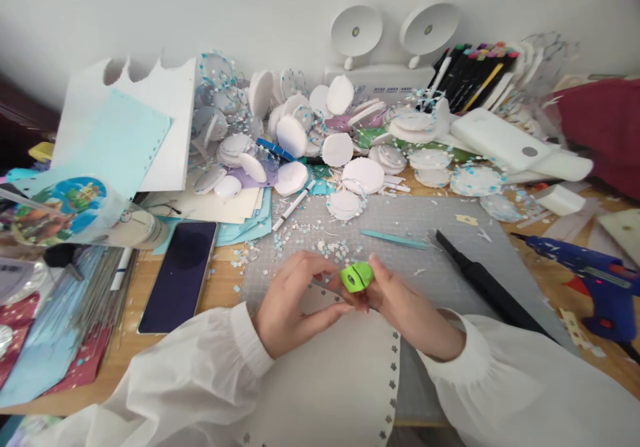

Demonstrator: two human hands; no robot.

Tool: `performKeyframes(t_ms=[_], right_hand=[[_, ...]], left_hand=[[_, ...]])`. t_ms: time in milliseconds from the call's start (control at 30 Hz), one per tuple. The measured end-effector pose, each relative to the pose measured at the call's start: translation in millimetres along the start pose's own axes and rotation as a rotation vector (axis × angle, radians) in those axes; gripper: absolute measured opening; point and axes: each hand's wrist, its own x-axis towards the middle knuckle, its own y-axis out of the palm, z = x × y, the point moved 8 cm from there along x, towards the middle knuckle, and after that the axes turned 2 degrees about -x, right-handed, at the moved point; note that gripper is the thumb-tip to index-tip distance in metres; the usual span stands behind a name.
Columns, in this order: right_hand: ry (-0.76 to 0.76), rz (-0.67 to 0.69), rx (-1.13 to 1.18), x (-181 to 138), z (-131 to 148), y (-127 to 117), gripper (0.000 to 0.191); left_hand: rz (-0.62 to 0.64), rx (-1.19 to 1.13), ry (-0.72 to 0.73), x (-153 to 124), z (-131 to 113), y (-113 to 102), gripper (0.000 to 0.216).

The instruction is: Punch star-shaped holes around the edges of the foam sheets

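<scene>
A white sheet of paper (325, 387) lies close in front of me, partly over the cutting mat, with small flower-shaped holes along its right and upper edges. At its upper edge my right hand (410, 310) grips a bright green paper punch (357, 277), the thumb on its side. My left hand (297, 303) is curled at the same edge, with the sheet between thumb and fingers just left of the punch. Some fingertips of both hands are hidden. Tiny blue and white punched paper flowers (327, 249) are scattered beyond the hands.
A grey cutting mat (415, 217) carries a black stick-like tool (493, 290) and a blue paper strip (393, 239). White paper discs (364, 175) are heaped at the back. A phone (179, 277) lies left; a blue glue gun (600, 280) lies right.
</scene>
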Motion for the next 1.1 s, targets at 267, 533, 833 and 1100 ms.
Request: performKeyframes(t_ms=[267, 533, 833, 1100], right_hand=[[-0.106, -0.099, -0.398, -13.5, 26.7, 6.5, 0.049], [-0.495, -0.624, -1.341, -17.1, 64.7, -61.6, 0.026], [-0.534, -0.625, -1.103, -18.8, 68.5, -75.4, 0.005], [-0.465, -0.579, -0.916, -17.3, 59.5, -67.5, 0.011]], left_hand=[[-0.066, 0.082, 0.123, -2.5, -15.8, -8.0, 0.032], [-0.109, 0.031, -0.009, -6.0, -4.7, -8.3, 0.03], [-0.155, 0.054, 0.009, -5.1, -6.4, -12.1, 0.024], [-0.131, 0.032, -0.005, -5.6, -4.2, -10.5, 0.024]])
